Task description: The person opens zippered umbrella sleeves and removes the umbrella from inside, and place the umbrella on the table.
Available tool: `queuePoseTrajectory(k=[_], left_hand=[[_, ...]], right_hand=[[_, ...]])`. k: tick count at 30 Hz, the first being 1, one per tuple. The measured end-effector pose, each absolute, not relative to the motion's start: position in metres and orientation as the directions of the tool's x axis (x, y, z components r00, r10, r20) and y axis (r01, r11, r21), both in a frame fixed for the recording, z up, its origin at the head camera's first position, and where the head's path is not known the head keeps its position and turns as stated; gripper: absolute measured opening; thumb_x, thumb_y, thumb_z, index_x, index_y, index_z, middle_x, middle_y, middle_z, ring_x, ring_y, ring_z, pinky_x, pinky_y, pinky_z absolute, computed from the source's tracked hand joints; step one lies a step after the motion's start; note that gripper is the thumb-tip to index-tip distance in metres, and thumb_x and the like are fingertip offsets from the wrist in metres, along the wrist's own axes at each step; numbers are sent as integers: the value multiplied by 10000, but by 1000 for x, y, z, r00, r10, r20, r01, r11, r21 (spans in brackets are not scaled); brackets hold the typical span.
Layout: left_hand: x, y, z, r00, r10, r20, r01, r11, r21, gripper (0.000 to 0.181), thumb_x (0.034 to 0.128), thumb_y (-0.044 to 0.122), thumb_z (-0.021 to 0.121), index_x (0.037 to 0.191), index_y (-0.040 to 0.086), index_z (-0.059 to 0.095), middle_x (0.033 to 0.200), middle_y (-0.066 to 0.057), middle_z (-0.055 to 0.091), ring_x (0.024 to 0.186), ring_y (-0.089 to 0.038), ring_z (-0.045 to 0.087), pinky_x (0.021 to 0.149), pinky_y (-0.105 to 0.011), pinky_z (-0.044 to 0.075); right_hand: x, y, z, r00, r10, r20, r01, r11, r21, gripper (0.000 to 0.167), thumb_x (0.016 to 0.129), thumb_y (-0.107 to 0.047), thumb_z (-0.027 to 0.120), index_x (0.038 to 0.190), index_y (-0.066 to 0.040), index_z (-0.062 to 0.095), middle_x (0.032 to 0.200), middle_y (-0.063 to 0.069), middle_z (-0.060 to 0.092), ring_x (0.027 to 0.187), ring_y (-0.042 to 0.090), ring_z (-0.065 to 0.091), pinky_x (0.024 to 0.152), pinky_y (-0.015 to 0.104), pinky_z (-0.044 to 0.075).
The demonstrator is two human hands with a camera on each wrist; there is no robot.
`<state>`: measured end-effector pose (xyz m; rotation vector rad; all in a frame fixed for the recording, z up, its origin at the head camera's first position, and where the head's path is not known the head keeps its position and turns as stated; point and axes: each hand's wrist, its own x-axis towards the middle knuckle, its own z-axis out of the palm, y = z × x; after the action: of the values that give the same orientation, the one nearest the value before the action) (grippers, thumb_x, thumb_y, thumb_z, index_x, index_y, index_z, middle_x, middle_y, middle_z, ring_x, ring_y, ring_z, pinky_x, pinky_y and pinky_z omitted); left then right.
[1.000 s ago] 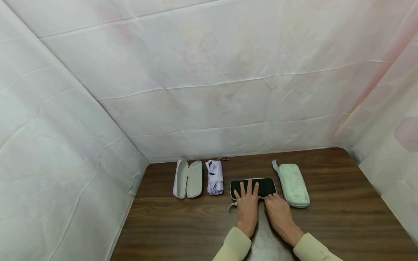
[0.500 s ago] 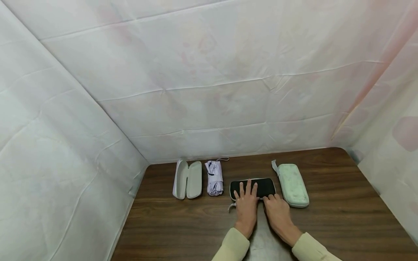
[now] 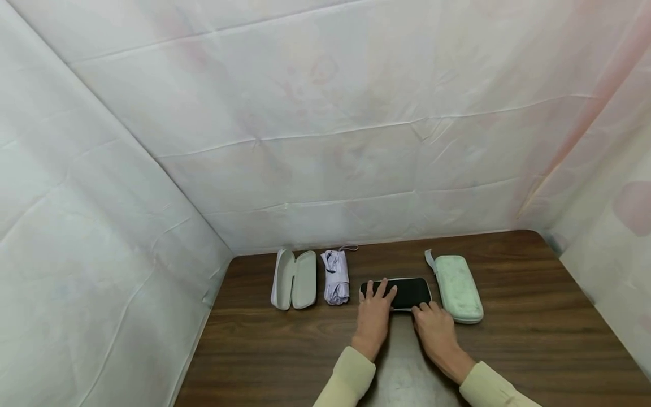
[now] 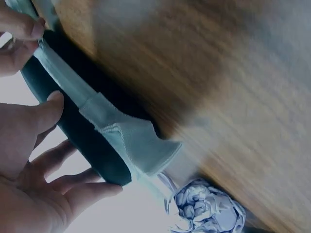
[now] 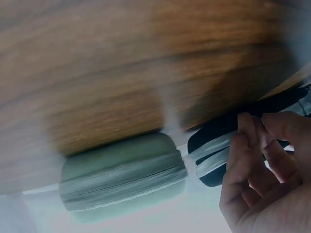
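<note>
In the head view a black zippered case (image 3: 413, 293) with pale zipper tape lies crosswise on the table. My left hand (image 3: 374, 317) rests on its left part, fingers spread over the top; in the left wrist view the thumb (image 4: 52, 108) touches the case's side. A grey fabric tab (image 4: 141, 141) hangs off the case's end there. With thumb and forefinger, my right hand (image 3: 435, 330) pinches the zipper pull at the front side; fingers mostly hide the pull. The two zipper tapes (image 5: 214, 154) stand apart near the case's right end.
A pale green zippered case (image 3: 460, 288) lies shut to the right. On the left are an open white glasses case (image 3: 304, 280) and a folded lilac umbrella (image 3: 335, 277) with a wrist loop. Light cloth (image 3: 325, 169) hangs along the table's back edge (image 3: 386, 239).
My left hand has slid left along the black case, baring more of its top and covering the tab in the head view. The right hand has stayed nearly still.
</note>
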<state>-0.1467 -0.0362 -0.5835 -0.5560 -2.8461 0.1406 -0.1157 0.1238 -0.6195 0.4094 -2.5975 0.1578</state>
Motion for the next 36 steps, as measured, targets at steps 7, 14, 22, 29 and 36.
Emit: queuePoseTrajectory(k=[7, 14, 22, 29, 36], left_hand=[[-144, -31, -586, -912, 341, 228, 320, 939, -123, 507, 964, 211, 750, 1444, 352, 663, 1537, 12, 581, 1365, -319, 603, 1003, -497, 572], [-141, -27, -585, -922, 320, 217, 299, 946, -122, 554, 968, 92, 702, 1455, 350, 656, 1538, -4, 588, 1357, -327, 612, 996, -499, 575], [-141, -26, -587, -929, 300, 218, 281, 953, -114, 505, 981, 179, 705, 1452, 357, 659, 1540, 4, 589, 1358, -324, 614, 993, -489, 579], [-143, -28, -584, -927, 326, 185, 305, 943, -132, 553, 964, 117, 715, 1468, 335, 644, 1546, -4, 585, 1354, -325, 615, 974, -481, 585], [-143, -32, -577, -920, 365, 145, 348, 928, -130, 560, 965, 62, 684, 1473, 293, 640, 1554, -19, 577, 1355, -335, 612, 991, -478, 576]], right_hand=[[-118, 118, -619, -841, -255, 477, -317, 947, -53, 139, 774, 3, 871, 813, -43, 746, 799, 102, 666, 738, 280, 582, 584, 371, 534], [-120, 106, -620, -877, -254, 408, -291, 956, -30, 99, 837, 22, 823, 883, -54, 782, 862, 92, 709, 790, 276, 610, 616, 363, 560], [-119, 90, -617, -891, -257, 374, -293, 955, -42, 89, 853, -10, 827, 922, -57, 797, 893, 87, 728, 810, 267, 625, 640, 367, 578], [-119, 87, -618, -884, -252, 393, -292, 955, -45, 77, 844, -23, 839, 892, -68, 800, 866, 76, 730, 783, 260, 623, 638, 370, 578], [-119, 87, -619, -870, -255, 422, -294, 955, -29, 88, 837, -3, 814, 819, -80, 774, 812, 62, 706, 761, 253, 608, 599, 358, 559]])
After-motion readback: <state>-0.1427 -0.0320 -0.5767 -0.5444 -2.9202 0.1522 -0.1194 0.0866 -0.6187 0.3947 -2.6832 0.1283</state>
